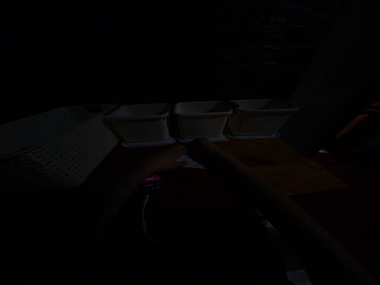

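The picture is very dark. A thin white piece (194,162), cloth or paper, lies on the wooden table (267,158) between my hands. On its left edge rests my left hand (172,156), fingers stretched out and the thumb apart from them. My right hand (202,148) is over the white piece's right part and looks rounded. Its fingers are lost in shadow, so whether it grips the piece cannot be made out. Beside my left wrist is a phone (152,180) with a lit screen, and a white cable (144,209) runs from it toward me.
Three pale tubs stand in a row behind my hands: a left tub (145,127), a middle tub (203,123) and a right tub (257,120), each on a pale flat base. A perforated basket (56,154) is at left. Another person's arm (353,124) shows at far right.
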The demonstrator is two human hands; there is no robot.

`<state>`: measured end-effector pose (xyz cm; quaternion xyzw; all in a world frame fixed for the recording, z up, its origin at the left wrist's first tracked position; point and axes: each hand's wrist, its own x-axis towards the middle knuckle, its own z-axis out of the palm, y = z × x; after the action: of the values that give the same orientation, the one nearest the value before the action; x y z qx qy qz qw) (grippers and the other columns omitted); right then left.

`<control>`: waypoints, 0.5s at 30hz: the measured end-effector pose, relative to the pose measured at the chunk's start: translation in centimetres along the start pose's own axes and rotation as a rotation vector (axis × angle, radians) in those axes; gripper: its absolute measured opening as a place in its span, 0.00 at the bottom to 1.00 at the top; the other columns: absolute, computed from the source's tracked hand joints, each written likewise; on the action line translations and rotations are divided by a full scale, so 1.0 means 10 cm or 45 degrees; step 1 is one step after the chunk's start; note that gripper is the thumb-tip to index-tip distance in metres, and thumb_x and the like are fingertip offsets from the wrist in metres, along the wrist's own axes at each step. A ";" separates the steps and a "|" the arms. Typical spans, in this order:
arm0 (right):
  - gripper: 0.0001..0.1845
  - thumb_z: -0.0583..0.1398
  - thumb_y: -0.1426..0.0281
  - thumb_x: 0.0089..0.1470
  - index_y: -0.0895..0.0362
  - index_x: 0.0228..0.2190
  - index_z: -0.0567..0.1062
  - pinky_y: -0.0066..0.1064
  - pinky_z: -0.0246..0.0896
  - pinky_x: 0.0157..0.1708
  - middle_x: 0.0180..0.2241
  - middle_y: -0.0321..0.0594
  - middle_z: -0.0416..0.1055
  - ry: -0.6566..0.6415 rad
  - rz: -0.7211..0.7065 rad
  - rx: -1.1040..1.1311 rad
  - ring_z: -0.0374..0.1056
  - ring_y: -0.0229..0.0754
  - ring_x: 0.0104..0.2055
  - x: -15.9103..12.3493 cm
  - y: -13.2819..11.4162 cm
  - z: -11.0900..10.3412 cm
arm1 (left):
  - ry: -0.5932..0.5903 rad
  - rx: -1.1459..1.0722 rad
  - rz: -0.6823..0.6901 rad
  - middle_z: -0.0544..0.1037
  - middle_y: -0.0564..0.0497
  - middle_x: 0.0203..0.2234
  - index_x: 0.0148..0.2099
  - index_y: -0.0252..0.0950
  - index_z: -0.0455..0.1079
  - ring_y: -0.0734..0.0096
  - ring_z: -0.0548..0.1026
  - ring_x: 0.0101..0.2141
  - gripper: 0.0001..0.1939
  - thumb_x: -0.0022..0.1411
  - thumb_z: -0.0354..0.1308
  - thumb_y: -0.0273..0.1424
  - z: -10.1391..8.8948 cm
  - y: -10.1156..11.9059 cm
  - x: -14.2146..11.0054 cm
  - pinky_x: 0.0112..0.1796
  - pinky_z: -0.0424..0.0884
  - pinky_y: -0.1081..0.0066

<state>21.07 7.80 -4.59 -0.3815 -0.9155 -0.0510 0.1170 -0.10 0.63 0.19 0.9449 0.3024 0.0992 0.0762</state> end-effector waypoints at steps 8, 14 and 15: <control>0.17 0.53 0.69 0.67 0.61 0.46 0.81 0.26 0.62 0.33 0.44 0.49 0.80 -0.071 0.033 0.039 0.76 0.40 0.38 0.05 0.07 0.07 | 0.000 -0.005 -0.012 0.66 0.44 0.67 0.67 0.40 0.63 0.60 0.64 0.66 0.24 0.71 0.58 0.32 0.00 0.00 0.00 0.65 0.58 0.60; 0.17 0.54 0.73 0.66 0.60 0.47 0.81 0.30 0.64 0.36 0.43 0.47 0.80 -0.069 -0.033 -0.140 0.75 0.43 0.41 0.05 0.00 0.05 | 0.000 -0.004 -0.011 0.64 0.43 0.68 0.67 0.40 0.63 0.59 0.64 0.66 0.25 0.71 0.57 0.33 0.00 0.00 -0.01 0.65 0.58 0.58; 0.16 0.54 0.74 0.65 0.60 0.47 0.81 0.30 0.64 0.36 0.42 0.47 0.81 -0.073 -0.044 -0.160 0.75 0.43 0.40 0.05 -0.01 0.03 | 0.002 -0.004 -0.009 0.64 0.43 0.68 0.68 0.40 0.62 0.59 0.63 0.66 0.25 0.71 0.57 0.33 0.00 0.00 -0.01 0.65 0.58 0.58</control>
<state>20.60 8.13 -4.76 -0.3735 -0.9200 -0.0993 0.0655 -0.16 0.56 0.14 0.9437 0.3056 0.1002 0.0776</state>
